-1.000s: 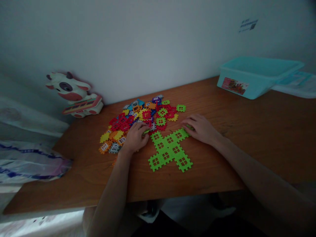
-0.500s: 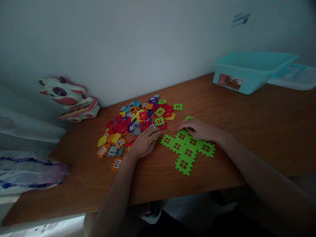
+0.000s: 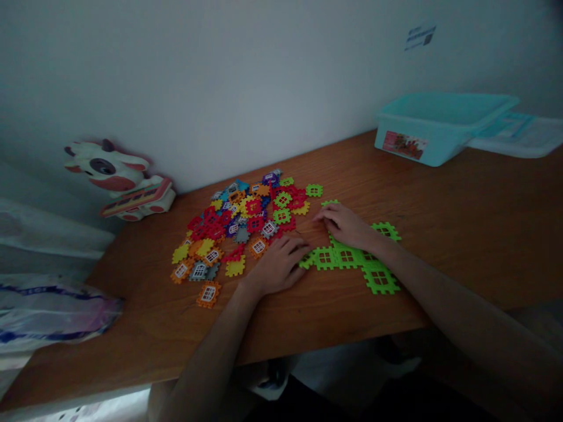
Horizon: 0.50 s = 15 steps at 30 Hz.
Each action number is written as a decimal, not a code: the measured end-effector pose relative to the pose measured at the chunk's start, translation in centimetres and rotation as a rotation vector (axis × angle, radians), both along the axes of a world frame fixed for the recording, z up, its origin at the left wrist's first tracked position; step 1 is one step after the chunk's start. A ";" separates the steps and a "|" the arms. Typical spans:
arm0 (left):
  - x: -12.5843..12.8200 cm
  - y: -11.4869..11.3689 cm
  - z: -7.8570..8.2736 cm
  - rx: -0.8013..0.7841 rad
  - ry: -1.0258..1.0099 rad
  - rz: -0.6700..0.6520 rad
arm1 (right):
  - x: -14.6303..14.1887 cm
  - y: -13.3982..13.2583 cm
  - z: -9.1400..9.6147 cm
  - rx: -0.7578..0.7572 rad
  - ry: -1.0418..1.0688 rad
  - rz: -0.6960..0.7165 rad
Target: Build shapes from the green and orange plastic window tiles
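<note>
My right fingers are curled and close together, their tips coming down at the top edge of the green block shape, but I can't tell whether they're gripping it or only resting there. My right hand arches over that shape, and a small piece of it pokes out past my wrist on the far side. My left fingers lie nearly flat and slightly apart, with nothing visible between them, their tips just beside the near end of the green shape. My left hand rests palm down on the table, between the shape and a big heap of colored plastic blocks. The green shape is made of square, notched blocks with little window holes, joined flat on the wooden table, right in front of me. Just past my right fingertips lies a loose green block. The heap is red, yellow, orange, purple, blue and gray, and some of its blocks have white windows. An orange block lies a little apart at its near edge. Farther off, a toy cow sits against the wall at the table's left end, a plastic bag lies beyond that edge, and a light blue plastic tub stands at the far right.
</note>
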State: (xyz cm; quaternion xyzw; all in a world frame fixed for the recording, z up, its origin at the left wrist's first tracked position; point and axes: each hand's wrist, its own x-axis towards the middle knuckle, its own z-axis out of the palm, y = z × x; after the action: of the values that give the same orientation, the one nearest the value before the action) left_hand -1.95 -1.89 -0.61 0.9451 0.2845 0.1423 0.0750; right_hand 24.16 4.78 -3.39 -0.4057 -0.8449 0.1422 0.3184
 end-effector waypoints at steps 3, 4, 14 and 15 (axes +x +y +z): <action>0.4 -0.4 0.7 -0.051 0.006 -0.007 | 0.1 0.1 -0.1 0.018 -0.034 0.020; 0.3 -0.5 0.8 -0.058 0.000 -0.008 | 0.2 0.1 -0.2 0.021 -0.042 0.023; -0.8 0.2 0.9 -0.023 -0.033 -0.035 | 0.5 0.2 -0.3 0.026 -0.065 0.052; -0.9 0.2 1.0 -0.021 -0.031 -0.028 | 0.5 0.2 -0.3 0.026 -0.062 0.051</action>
State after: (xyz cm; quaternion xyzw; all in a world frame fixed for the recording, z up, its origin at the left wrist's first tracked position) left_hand -2.86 -1.66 0.35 0.9459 0.2715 0.1527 0.0911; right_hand 24.66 4.94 -3.65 -0.3842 -0.8662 0.1264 0.2935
